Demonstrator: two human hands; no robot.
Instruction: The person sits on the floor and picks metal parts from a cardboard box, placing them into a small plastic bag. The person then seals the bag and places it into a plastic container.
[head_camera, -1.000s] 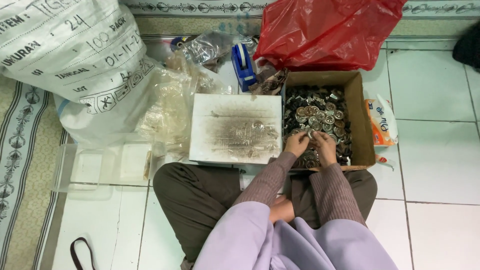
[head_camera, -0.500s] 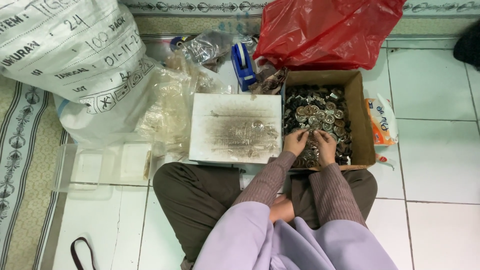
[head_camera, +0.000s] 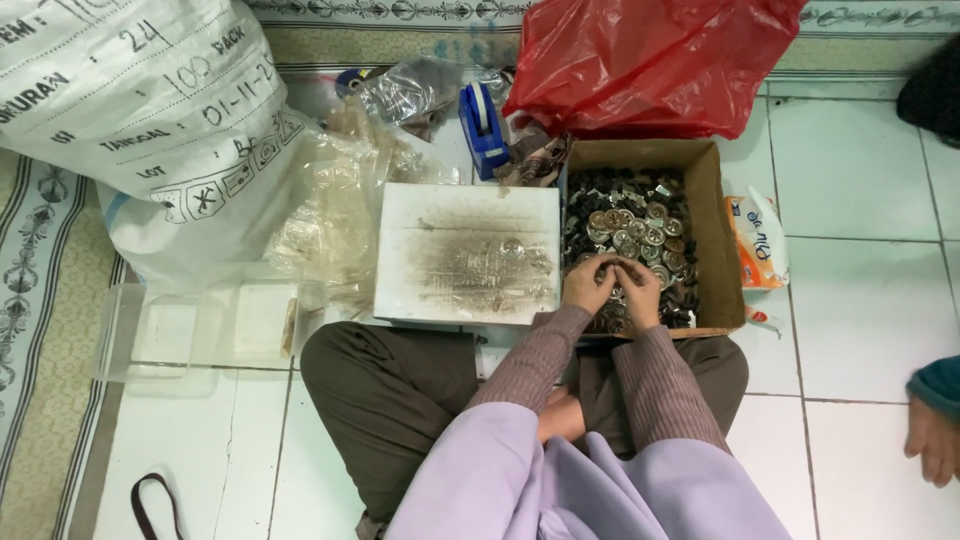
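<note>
2 hands: the left hand (head_camera: 590, 283) and right hand (head_camera: 640, 292) meet over the near end of the cardboard box (head_camera: 724, 240), fingers curled narrowly together; whether they pinch a piece cannot be told.
Box contents: small round metal parts (head_camera: 635, 228), silver and dark, heaped in the open brown box, directly under and beyond both hands.
White board: a square white slab (head_camera: 467, 253) with a dark smudged centre lies just beside the box, on its left, touching the person's knee.
Large sack: a white woven sack (head_camera: 140, 110) with black printed lettering fills the upper left; its top is cut off by the frame.
Red bag: a crumpled red plastic bag (head_camera: 650, 55) sits beyond the box, touching its far rim.
Blue item: a blue tape dispenser (head_camera: 483, 128) stands between the red bag and clear plastic bags (head_camera: 340, 215).
Orange packet: a white and orange packet (head_camera: 757, 240) lies against the box's right wall.
Clear tray: an empty transparent container (head_camera: 200, 325) rests left of the knee.
Open room: bare white floor tiles (head_camera: 850, 300) lie right of the box.
Cut off: another person's hand (head_camera: 935, 438) enters at the right edge.
</note>
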